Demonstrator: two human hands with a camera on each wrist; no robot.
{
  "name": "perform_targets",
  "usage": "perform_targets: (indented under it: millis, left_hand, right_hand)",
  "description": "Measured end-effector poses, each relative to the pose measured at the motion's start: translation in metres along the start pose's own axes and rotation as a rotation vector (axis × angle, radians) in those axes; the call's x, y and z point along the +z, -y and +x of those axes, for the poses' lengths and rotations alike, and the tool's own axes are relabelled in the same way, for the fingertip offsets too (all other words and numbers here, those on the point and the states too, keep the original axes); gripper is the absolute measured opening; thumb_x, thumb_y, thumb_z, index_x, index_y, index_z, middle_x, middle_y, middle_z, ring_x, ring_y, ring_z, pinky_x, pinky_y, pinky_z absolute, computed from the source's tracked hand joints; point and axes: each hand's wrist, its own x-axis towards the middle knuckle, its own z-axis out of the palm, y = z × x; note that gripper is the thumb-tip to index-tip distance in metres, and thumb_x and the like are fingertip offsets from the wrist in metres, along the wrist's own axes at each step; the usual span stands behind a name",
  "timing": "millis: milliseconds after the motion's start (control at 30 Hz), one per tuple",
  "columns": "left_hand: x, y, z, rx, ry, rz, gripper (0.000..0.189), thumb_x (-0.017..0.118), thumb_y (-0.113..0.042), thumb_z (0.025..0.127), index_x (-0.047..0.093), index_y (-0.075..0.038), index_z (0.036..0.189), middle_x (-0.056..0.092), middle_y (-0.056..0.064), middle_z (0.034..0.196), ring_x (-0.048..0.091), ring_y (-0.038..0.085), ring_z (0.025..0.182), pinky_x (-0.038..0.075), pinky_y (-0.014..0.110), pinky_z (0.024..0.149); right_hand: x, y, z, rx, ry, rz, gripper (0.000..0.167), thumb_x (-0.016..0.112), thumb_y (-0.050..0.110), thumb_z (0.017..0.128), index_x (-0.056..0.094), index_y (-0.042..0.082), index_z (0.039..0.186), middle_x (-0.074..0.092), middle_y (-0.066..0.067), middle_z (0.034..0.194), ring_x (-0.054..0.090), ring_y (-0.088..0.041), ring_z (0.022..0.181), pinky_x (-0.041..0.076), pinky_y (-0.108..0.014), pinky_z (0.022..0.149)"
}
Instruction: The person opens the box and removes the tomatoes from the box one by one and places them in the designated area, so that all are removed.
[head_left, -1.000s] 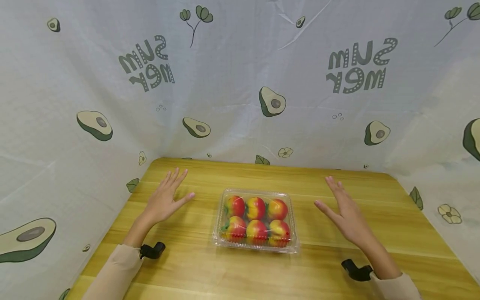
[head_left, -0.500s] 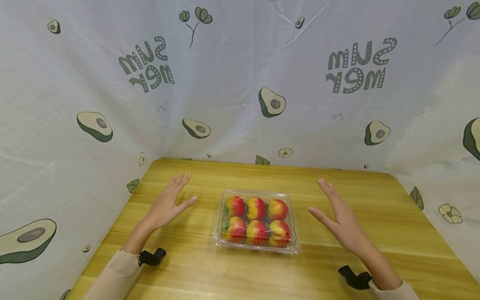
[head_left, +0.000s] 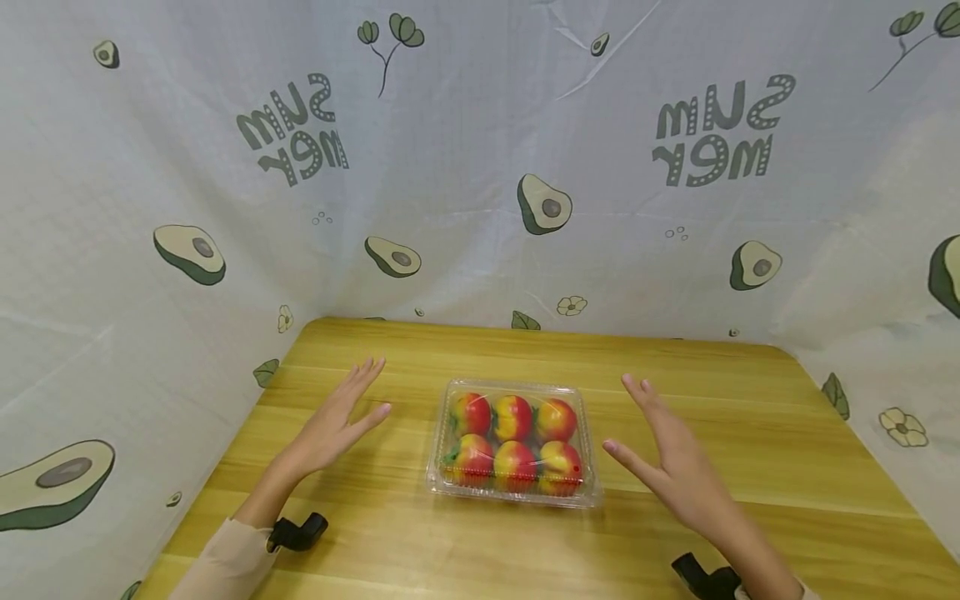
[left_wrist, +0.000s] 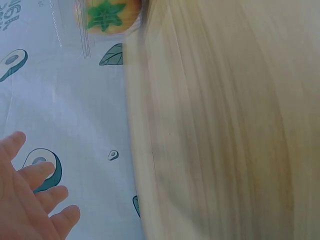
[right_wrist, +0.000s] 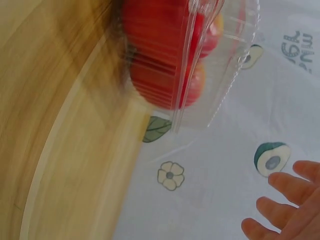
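My left grip (head_left: 328,432), right grip (head_left: 684,477) flank clear clamshell (head_left: 514,497) of red-yellow fruits (head_left: 513,418) — fingers apart, holding nothing. Best close in evenly, press gently.

Avocado-print cloth (head_left: 465,133); wood-grain table (head_left: 780,425)

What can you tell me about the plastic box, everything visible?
The plastic box is clear, shiny and rectangular, with ribbed side walls, a rim around it and a lid that looks closed. Through it show six red-and-yellow fruits in two rows of three, some with green leaves. It lies flat on the wooden table, long side running left to right, between the left hand and right hand. Neither hand touches it.
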Motion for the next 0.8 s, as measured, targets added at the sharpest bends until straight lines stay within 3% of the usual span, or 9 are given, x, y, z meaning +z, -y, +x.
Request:
perform_targets:
  millis: [500, 800]
  left_hand:
    - [0.022, -0.014, -0.017, 0.059, 0.044, -0.129, 0.068, 0.053, -0.038, 0.104, 0.020, -0.021, 0.161, 0.016, 0.004, 0.163, 0.012, 0.040, 0.148, 0.014, 0.070, 0.112]
    - [0.034, -0.021, -0.026, 0.065, 0.062, -0.173, 0.067, 0.052, -0.037, 0.104, 0.018, -0.026, 0.160, 0.017, 0.004, 0.163, 0.018, 0.040, 0.147, 0.017, 0.068, 0.111]
  right_hand:
    - [0.020, 0.023, -0.003, -0.114, 0.010, 0.013, 0.084, 0.074, 0.031, 0.092, 0.024, 0.027, 0.159, 0.030, -0.013, 0.159, 0.024, -0.042, 0.145, 0.028, -0.077, 0.100]
    - [0.038, 0.034, -0.005, -0.175, 0.043, 0.007, 0.084, 0.075, 0.034, 0.090, 0.028, 0.020, 0.159, 0.029, -0.015, 0.159, 0.030, -0.042, 0.142, 0.030, -0.075, 0.100]
